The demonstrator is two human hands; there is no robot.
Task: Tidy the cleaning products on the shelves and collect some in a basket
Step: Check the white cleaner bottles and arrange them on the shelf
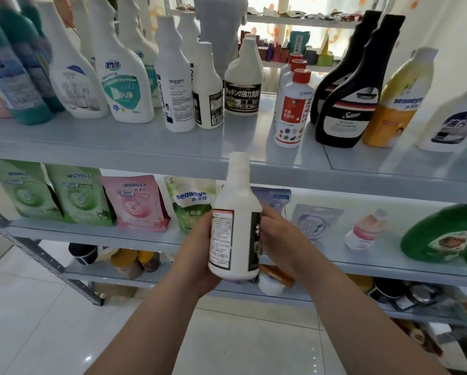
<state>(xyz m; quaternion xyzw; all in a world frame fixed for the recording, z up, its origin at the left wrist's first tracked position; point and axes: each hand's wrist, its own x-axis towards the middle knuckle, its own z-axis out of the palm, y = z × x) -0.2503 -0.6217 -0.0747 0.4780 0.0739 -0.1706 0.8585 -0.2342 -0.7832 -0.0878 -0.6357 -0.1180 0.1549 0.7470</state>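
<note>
So the white bottle (235, 220) is up in the air in front of the middle shelf, upright with a slight lean, and both hands are on it. The left grip (200, 255) is curled round the lower left side and tucked under the base. The right grip (278, 239) is wrapped round the right side over the black label. Neither is spread, both are closed on the bottle

My guess is they're checking the label before deciding where it goes. I can't see a basket anywhere from here, so shelving it looks like the likelier call

If it were me, I'd keep that left grip under the base the whole way, since that's what is really carrying it. The right one just steers. There's a lookalike bottle (208, 93) on the top shelf (146, 142), white with the same sort of black label. There's also open space just right of it, in front of the squat kitchen cleaner (243, 87). Lift it in there label-forward and set the base down flat before letting go. Watch the red-capped bottles (292, 109) on the right, they're tall and narrow and look easy to knock over
</note>
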